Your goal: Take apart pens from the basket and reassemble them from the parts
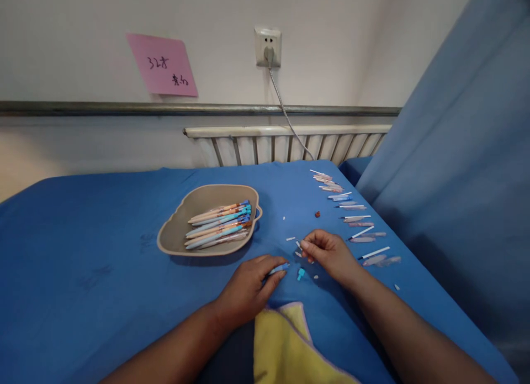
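My left hand point(248, 287) is closed around a light blue pen barrel point(279, 269), its end sticking out past the thumb and forefinger. With thumb and forefinger pinched, my right hand point(331, 256) grips a small thin white piece point(298, 245); its exact kind is too small to make out. On the blue cloth between the hands lies a turquoise pen part point(300, 274). Several tiny white bits point(290, 239) are scattered around the right fingertips. Farther back sits a small reddish-brown part point(317, 214).
A beige tray point(165, 245) holds several orange and blue pens point(218, 224). White refills point(373, 253) and clear or pinkish pieces point(375, 260) lie in groups along the right edge. A yellow cloth point(285, 345) is in front. A blue curtain point(455, 152) hangs at right.
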Available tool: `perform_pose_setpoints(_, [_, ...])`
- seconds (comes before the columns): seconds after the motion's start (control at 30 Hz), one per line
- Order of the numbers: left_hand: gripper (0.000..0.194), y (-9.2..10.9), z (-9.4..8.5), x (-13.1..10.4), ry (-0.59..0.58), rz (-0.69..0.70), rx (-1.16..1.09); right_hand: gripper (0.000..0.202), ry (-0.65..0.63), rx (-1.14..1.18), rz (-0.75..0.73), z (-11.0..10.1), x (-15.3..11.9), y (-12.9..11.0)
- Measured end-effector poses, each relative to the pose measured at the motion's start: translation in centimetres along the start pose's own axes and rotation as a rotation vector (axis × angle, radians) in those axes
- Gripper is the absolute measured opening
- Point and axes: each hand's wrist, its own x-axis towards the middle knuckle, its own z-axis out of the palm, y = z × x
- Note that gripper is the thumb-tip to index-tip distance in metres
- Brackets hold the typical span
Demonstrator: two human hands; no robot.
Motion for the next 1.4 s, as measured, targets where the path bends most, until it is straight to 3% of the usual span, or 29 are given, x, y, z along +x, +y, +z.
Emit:
perform_pose_setpoints(0.1, [0.024, -0.3, 0.0, 0.0, 0.02, 0.004, 0.005, 0.017, 0.067, -0.267, -0.021, -1.5, 0.6, 0.9])
perform_pose_setpoints(0.2, [0.024, -0.4, 0.0, 0.0, 0.035, 0.013, 0.009, 0.011, 0.026, -0.515, -0.059, -2.0, 0.6, 1.1])
perform_pose_setpoints(0.53, [0.023, -0.7, 0.2, 0.1, 0.045, 0.021, 0.029, 0.011, -0.125, -0.907, -0.225, 0.5, -0.1, -0.1])
perform_pose_setpoints(0.67, [0.023, -0.9, 0.3, 0.1, 0.045, 0.031, 0.027, 0.01, -0.133, -0.925, -0.222, 0.3, -0.1, 0.0])
perform_pose_setpoints(0.87, [0.024, -1.0, 0.3, 0.1, 0.056, 0.023, 0.046, 0.01, 0.028, -0.84, -0.127, -1.4, 0.7, 0.9])
perform_pose_setpoints(1.17, [0.024, -0.9, 0.3, 0.2, 0.042, 0.023, 0.053, 0.014, -0.009, -0.957, -0.148, 0.9, 1.2, 0.8])
perform_pose_setpoints(1.4, [0.024, -1.2, 0.5, 0.1, 0.044, 0.03, 0.053, 0.022, -0.072, -1.158, -0.167, 0.8, 1.1, 0.1])
